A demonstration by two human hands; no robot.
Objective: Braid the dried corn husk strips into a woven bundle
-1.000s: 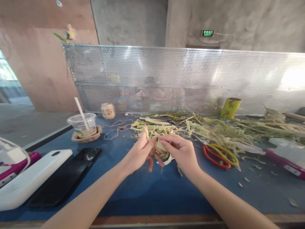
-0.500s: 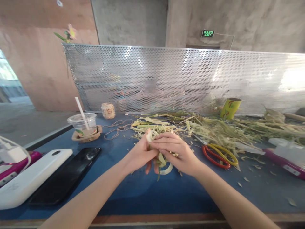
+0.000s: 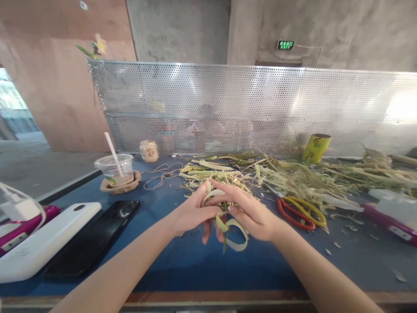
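My left hand [image 3: 195,213] is wrapped round a bundle of pale green plant strips [image 3: 222,222], its thumb across the front and some fingertips showing below. Over the top and right side of the same bundle lies my right hand [image 3: 249,208], its fingers bent against the strips. A curled loop of strip [image 3: 239,243] hangs below the hands. Behind them a pile of dry strips and stalks [image 3: 211,165] lies on the blue table [image 3: 195,271]. The middle of the bundle is hidden by my fingers.
Right of my hands lie red-and-yellow-handled scissors [image 3: 298,213] and a heap of stalks [image 3: 293,180], with a yellow-green tube [image 3: 316,148] behind. On the left are a phone [image 3: 94,237], a white device [image 3: 48,241], a plastic cup [image 3: 115,167] and string [image 3: 163,176]. A perforated metal screen [image 3: 208,95] stands behind.
My right hand's fingers have shifted over the top of the bundle. The loop of strip now hangs lower, further right and wider open.
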